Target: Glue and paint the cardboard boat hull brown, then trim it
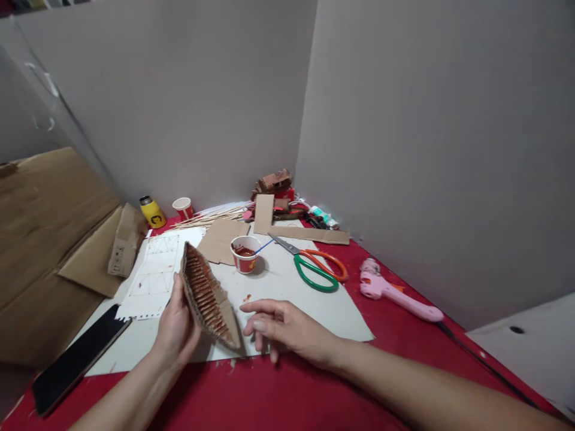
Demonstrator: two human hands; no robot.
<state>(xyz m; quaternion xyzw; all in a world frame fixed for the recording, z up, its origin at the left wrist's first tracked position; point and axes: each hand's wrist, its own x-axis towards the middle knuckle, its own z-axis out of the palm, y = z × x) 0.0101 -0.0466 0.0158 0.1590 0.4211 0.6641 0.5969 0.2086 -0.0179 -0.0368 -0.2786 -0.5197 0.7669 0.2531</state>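
Observation:
My left hand (177, 323) is closed round the lower left side of a boat-shaped cardboard piece (211, 299), which stands tilted above the white sheet. Reddish-brown ridges line much of its inner face; bare cardboard shows on its right part. To its right, my right hand (281, 326) hovers with the fingers apart and nothing in them. Beyond the hands stands a paper cup (245, 263) of brown paint, a thin blue stick (264, 246) leaning in it. Scissors (314, 263) with one green and one orange handle lie right of the cup.
A pink glue gun (399, 296) and its cord lie at the right. At the left are a black phone (78, 362), a drawing sheet (153, 275) and large cardboard (54, 233). Wooden sticks (211, 215), a yellow bottle (153, 212) and cardboard strips (309, 234) lie farther back, before grey walls.

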